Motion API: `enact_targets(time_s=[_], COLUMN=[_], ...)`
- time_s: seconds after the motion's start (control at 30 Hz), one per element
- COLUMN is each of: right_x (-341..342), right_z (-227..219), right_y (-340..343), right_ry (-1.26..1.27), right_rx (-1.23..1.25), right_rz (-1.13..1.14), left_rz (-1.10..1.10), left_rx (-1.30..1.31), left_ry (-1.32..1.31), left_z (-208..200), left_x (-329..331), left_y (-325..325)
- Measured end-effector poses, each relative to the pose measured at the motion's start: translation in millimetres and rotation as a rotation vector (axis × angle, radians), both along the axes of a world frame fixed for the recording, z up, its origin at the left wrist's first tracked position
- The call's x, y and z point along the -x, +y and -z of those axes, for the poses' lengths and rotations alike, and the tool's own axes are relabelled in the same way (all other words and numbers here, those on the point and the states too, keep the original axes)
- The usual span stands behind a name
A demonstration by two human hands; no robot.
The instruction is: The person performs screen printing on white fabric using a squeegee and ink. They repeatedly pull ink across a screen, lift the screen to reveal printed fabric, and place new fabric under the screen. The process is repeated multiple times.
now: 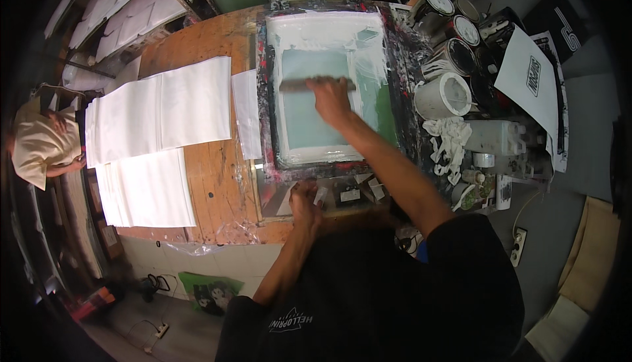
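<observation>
pressing on a long, narrow, grey-brown bar (296, 86), the right hand (332, 98) has its fingers curled over the bar's right half, pinching it from above; the bar lies at the middle of a dark-edged, paint-spattered rectangular screen frame (268, 108), running from nine to three o'clock across its pale green, translucent mesh (313, 123); with the frame's middle as the clock's centre, thick white paint (309, 27) is smeared along the mesh at twelve and one; the left hand (305, 200) is at about half past six, near the frame's close edge; its fingers look bent, but i cannot tell whether they pinch anything; at nine o'clock a wide stack of smooth white sheets (191, 102) lies on a worn brown wooden table (217, 194), with a smaller white stack (145, 187) at eight; at three stands a paint-streaked white round bucket (451, 95), and at four a crumpled white cloth (447, 144); far out at nine, another person holds a cream-coloured sheet (43, 138).
</observation>
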State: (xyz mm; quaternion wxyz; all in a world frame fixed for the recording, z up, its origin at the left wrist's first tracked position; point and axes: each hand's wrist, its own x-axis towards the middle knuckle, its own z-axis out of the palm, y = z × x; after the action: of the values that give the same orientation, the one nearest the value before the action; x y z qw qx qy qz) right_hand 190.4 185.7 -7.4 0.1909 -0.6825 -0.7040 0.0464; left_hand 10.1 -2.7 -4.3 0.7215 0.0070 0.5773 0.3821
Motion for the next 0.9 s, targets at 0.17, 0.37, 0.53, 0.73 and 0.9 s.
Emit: enact_targets(time_s=[0.17,0.37,0.53,0.73,0.9], right_x=[-37.2,-2.3,22.5,0.3,-16.9], right_z=[-10.0,-83.4,-107.3,-208.2,-297.2], right_y=[51.0,-95.0,-155.5,-97.5,-30.7], right_ry=[0.061,0.194,0.058,-0.048,-0.050], right_rx=[0.147,0.152,-0.160,-0.302,-0.322], right_rz=[0.007,-0.199,-0.157,-0.203,-0.188], left_rz=[0.003,0.020,-0.005,-0.006,0.310], left_rx=[0.054,-0.048,-0.256,-0.733,-0.967], left_ry=[-0.002,-0.022,-0.054,-0.157,1.068], left_z=[-0.3,2.4,-54.5,-129.1,-63.8], left_x=[-2.5,10.9,9.5,4.7,7.8], left_y=[6.3,-2.0,12.8,65.0,176.3])
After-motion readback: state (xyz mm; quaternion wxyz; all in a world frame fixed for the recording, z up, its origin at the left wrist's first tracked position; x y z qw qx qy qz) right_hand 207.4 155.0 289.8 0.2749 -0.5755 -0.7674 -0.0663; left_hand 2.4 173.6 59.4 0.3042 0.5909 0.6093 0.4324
